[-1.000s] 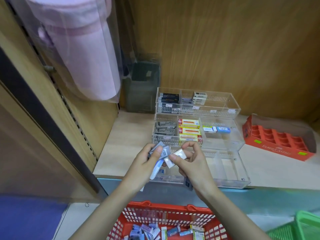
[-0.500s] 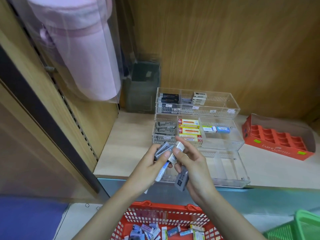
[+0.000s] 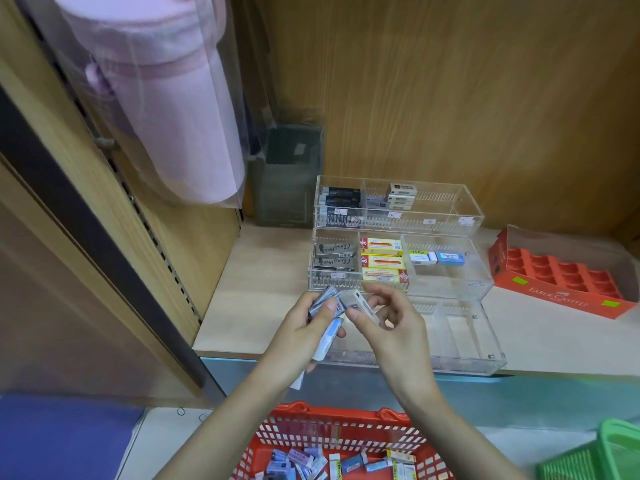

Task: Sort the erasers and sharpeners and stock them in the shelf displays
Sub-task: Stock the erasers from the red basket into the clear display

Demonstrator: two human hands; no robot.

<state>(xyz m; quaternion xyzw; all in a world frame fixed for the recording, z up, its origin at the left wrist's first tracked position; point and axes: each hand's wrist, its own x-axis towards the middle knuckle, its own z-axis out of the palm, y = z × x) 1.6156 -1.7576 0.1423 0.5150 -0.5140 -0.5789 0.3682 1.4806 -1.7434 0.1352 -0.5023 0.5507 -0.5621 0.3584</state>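
Head view, step: sorting. Both hands meet over front edge of shelf point(image 3: 249, 306), picking one eraser out of a held bunch.
L hand point(image 3: 301, 341): clenched round a bunch of erasers point(image 3: 327, 336). Grey-sleeved ones on top, a blue/white one below, thumb across them.
R hand point(image 3: 394, 329): thumb + fingertips pinch a white eraser point(image 3: 356, 301), barcode side up. It touches the top of the L-hand bunch.
Eraser vs displays: white eraser hangs just in front of mid acrylic tier point(image 3: 450, 284), above near-left corner of front tier point(image 3: 462, 332). Front tier's visible compartments look bare.
Stocked so far: top tier point(image 3: 446, 216) has black + white packs. Mid tier has grey, yellow/red and a few blue/white.
Supply: red basket point(image 3: 332, 415) sits below shelf edge w/ many loose erasers point(image 3: 311, 460) inside, so prob. early-to-mid task.
Next (my guess): pull white eraser free w/o spilling the rest, match its brand to a compartment, lay it flat label up.
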